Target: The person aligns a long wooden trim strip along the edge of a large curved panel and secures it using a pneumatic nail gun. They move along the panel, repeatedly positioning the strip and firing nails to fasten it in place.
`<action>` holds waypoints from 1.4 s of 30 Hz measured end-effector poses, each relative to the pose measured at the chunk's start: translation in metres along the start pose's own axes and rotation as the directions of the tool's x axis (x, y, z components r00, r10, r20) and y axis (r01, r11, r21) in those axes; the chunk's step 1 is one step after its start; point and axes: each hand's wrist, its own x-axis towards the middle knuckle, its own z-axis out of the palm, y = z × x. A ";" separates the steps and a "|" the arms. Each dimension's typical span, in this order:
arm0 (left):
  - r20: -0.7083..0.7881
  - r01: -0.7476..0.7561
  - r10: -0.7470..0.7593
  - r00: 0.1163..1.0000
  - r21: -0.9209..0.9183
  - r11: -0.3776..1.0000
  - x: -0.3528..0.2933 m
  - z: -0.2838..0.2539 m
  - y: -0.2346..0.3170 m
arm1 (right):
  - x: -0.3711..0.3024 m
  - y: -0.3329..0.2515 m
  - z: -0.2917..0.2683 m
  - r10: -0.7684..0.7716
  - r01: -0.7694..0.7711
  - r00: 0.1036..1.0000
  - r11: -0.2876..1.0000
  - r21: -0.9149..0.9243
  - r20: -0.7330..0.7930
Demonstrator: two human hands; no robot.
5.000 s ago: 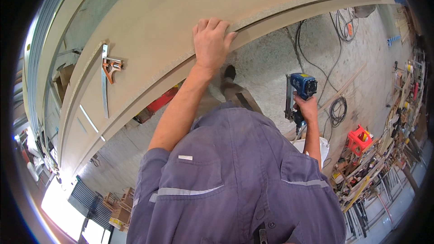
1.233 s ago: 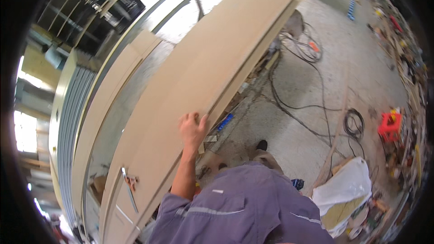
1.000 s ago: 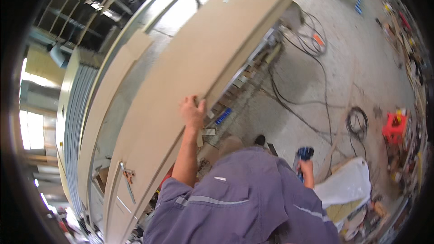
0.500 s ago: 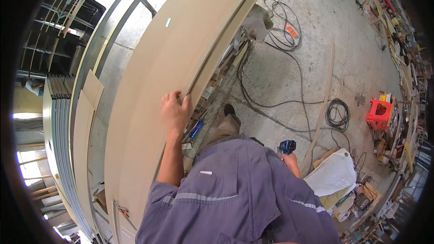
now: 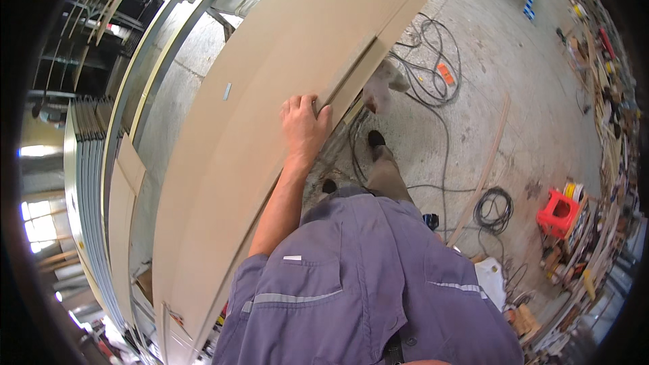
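A long beige panel (image 5: 223, 162) stretches from the lower left to the upper right. My left hand (image 5: 303, 125) rests on it beside its right edge. The fingers lie on the board and the thumb is apart from them, near the lip of a narrow beige edge strip (image 5: 362, 67). The fingertips are partly curled, and nothing loose shows in this hand. My right hand is hidden beyond my overalls. Only a small part of a blue and black power tool (image 5: 430, 221) shows beside my right hip.
Black cable (image 5: 497, 209) lies coiled and looped on the concrete floor, along with a thin wooden strip (image 5: 483, 169). A red stool (image 5: 560, 213) stands at the right before heaped timber. Grey stacked panels (image 5: 88, 182) and long rails (image 5: 152, 61) stand at the left.
My left hand has moved forward along the panel's edge, and I have stepped ahead. My right hand, seen earlier with the blue power tool, is now hidden behind my body.
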 end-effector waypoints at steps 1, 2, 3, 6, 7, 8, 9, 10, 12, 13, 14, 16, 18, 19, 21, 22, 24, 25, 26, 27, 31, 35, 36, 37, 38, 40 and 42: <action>-0.018 0.013 -0.013 1.000 -0.002 1.000 0.010 0.007 0.009 | 0.022 -0.029 -0.025 -0.090 0.088 0.996 0.995 -0.054 -0.019; -0.026 0.026 -0.026 0.999 -0.004 1.000 0.016 0.016 0.018 | 0.034 -0.059 -0.055 -0.179 0.171 0.982 0.979 -0.114 -0.060; -0.022 0.032 -0.031 0.999 0.015 0.999 0.019 0.024 0.025 | 0.035 -0.098 -0.084 -0.236 0.224 0.969 0.965 -0.140 -0.078; -0.080 0.035 -0.032 0.996 0.043 0.998 0.057 0.046 0.048 | 0.038 -0.221 -0.181 -0.117 0.114 0.992 0.992 0.053 0.056; -0.094 0.044 -0.039 0.995 0.046 0.998 0.064 0.053 0.055 | 0.054 -0.242 -0.204 -0.053 0.046 0.992 0.997 0.060 0.111; -0.103 0.064 -0.059 0.993 0.053 0.997 0.063 0.057 0.057 | 0.074 -0.256 -0.222 -0.075 0.062 0.992 0.990 0.123 0.103; -0.104 0.089 -0.083 0.991 0.050 0.995 0.063 0.061 0.060 | 0.093 -0.270 -0.242 -0.094 0.076 0.991 0.979 0.188 0.090; -0.110 0.109 -0.103 0.989 0.047 0.993 0.067 0.064 0.064 | 0.109 -0.286 -0.262 -0.164 0.157 0.986 0.978 0.137 0.039; -0.146 0.100 -0.092 0.985 0.044 0.994 0.075 0.069 0.070 | 0.134 -0.319 -0.293 -0.273 0.275 0.962 0.956 0.108 -0.034; -0.151 0.100 -0.091 0.984 0.049 0.994 0.077 0.070 0.072 | 0.138 -0.336 -0.307 -0.285 0.288 0.958 0.951 0.110 -0.038; -0.152 0.103 -0.094 0.984 0.055 0.993 0.075 0.072 0.072 | 0.135 -0.357 -0.318 -0.349 0.351 0.936 0.932 0.093 -0.037; -0.160 0.115 -0.105 0.982 0.052 0.992 0.076 0.075 0.075 | 0.129 -0.386 -0.333 -0.396 0.397 0.918 0.917 0.047 -0.025; -0.171 0.111 -0.101 0.980 0.050 0.993 0.078 0.077 0.077 | 0.128 -0.405 -0.341 -0.416 0.416 0.909 0.909 -0.015 0.003; -0.177 0.103 -0.093 0.980 0.051 0.993 0.079 0.077 0.077 | 0.124 -0.413 -0.343 -0.418 0.418 0.908 0.908 -0.022 0.019; -0.186 0.104 -0.095 0.978 0.039 0.994 0.079 0.079 0.077 | 0.115 -0.427 -0.342 -0.443 0.446 0.894 0.894 -0.043 0.066; -0.187 0.112 -0.105 0.977 0.026 0.993 0.079 0.078 0.078 | 0.107 -0.434 -0.341 -0.463 0.469 0.881 0.881 -0.055 0.097; -0.185 0.124 -0.120 0.975 0.007 0.992 0.080 0.077 0.079 | 0.106 -0.441 -0.338 -0.471 0.488 0.868 0.868 -0.092 0.160; -0.183 0.127 -0.125 0.975 0.001 0.992 0.080 0.077 0.080 | 0.105 -0.444 -0.335 -0.469 0.490 0.866 0.866 -0.105 0.173; -0.181 0.130 -0.129 0.975 -0.006 0.991 0.080 0.077 0.081 | 0.103 -0.446 -0.330 -0.467 0.491 0.865 0.863 -0.118 0.185; -0.171 0.132 -0.130 0.977 -0.001 0.991 0.079 0.077 0.081 | 0.101 -0.447 -0.326 -0.464 0.492 0.864 0.861 -0.131 0.196; -0.158 0.120 -0.116 0.981 0.016 0.993 0.081 0.077 0.080 | 0.095 -0.448 -0.315 -0.507 0.536 0.837 0.835 -0.122 0.207; -0.186 0.114 -0.107 0.977 0.027 0.993 0.082 0.078 0.080 | 0.084 -0.454 -0.315 -0.501 0.524 0.836 0.850 -0.053 0.222; -0.187 0.110 -0.102 0.977 0.032 0.993 0.081 0.080 0.079 | 0.080 -0.455 -0.319 -0.503 0.527 0.836 0.847 -0.065 0.220; -0.192 0.108 -0.098 0.977 0.041 0.993 0.080 0.080 0.078 | 0.073 -0.460 -0.323 -0.509 0.534 0.833 0.842 -0.077 0.219; -0.198 0.103 -0.091 0.976 0.051 0.993 0.080 0.080 0.076 | 0.066 -0.467 -0.327 -0.516 0.543 0.829 0.835 -0.087 0.218; -0.203 0.109 -0.097 0.974 0.048 0.993 0.079 0.081 0.075 | 0.045 -0.487 -0.338 -0.515 0.545 0.824 0.835 -0.082 0.237; -0.207 0.116 -0.106 0.973 0.036 0.993 0.079 0.079 0.077 | 0.034 -0.501 -0.348 -0.528 0.559 0.811 0.826 -0.071 0.252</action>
